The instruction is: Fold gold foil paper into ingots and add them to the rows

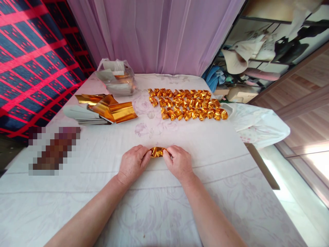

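Note:
A small folded piece of gold foil paper (157, 151) rests low on the white cloth-covered table (154, 206), pinched at both ends. My left hand (133, 164) grips its left end and my right hand (179, 163) grips its right end, knuckles up. Farther back lie several finished folded gold pieces (187, 104) laid out in rows. To the back left sits a stack of flat gold foil sheets (108, 108) on white paper.
A clear plastic bag (116, 80) with more paper stands at the back left by the purple curtain (154, 34). A white plastic bag (257, 123) hangs over the table's right edge. A blurred patch (53, 149) lies at the left.

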### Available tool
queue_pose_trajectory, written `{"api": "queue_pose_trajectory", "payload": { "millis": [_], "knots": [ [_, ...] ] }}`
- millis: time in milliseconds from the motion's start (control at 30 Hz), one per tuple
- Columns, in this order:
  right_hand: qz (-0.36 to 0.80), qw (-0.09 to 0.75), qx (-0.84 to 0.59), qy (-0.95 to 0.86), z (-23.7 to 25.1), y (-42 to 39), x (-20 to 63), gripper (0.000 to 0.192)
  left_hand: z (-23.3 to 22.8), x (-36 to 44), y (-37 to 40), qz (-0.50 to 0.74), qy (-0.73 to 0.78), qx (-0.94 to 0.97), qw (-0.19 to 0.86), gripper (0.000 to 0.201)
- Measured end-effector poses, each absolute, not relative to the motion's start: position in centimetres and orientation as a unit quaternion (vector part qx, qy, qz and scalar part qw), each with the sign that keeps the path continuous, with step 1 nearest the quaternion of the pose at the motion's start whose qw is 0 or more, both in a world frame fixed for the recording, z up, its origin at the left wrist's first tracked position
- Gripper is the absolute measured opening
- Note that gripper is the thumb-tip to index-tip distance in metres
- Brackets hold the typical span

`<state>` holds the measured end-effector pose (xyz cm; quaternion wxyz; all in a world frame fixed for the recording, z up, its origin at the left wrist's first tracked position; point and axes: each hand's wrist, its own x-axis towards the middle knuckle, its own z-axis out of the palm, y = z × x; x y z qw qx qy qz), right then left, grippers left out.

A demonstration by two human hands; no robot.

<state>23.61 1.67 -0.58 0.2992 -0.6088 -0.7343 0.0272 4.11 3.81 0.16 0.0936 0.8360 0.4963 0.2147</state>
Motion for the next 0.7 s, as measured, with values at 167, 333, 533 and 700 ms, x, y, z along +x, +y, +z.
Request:
{"api": "queue_pose_trajectory", "payload": {
  "millis": [167,333,533,700],
  "knots": [
    [0.023,0.320,-0.572,-0.755,-0.29,1.51,23.20,0.029,0.21,4.21,3.80,0.209,0.521,0.821,0.102,0.029],
    [0.014,0.328,-0.576,-0.748,-0.26,1.56,23.32,0.031,0.40,4.16,3.77,0.213,0.497,0.833,0.121,0.030],
    [0.030,0.328,-0.569,-0.754,-0.38,1.57,23.51,0.031,0.44,4.21,3.83,0.208,0.518,0.821,0.117,0.030],
    [0.030,0.332,-0.571,-0.751,-0.27,1.58,23.47,0.031,0.43,4.19,3.79,0.214,0.508,0.826,0.114,0.031]
  ]
}}
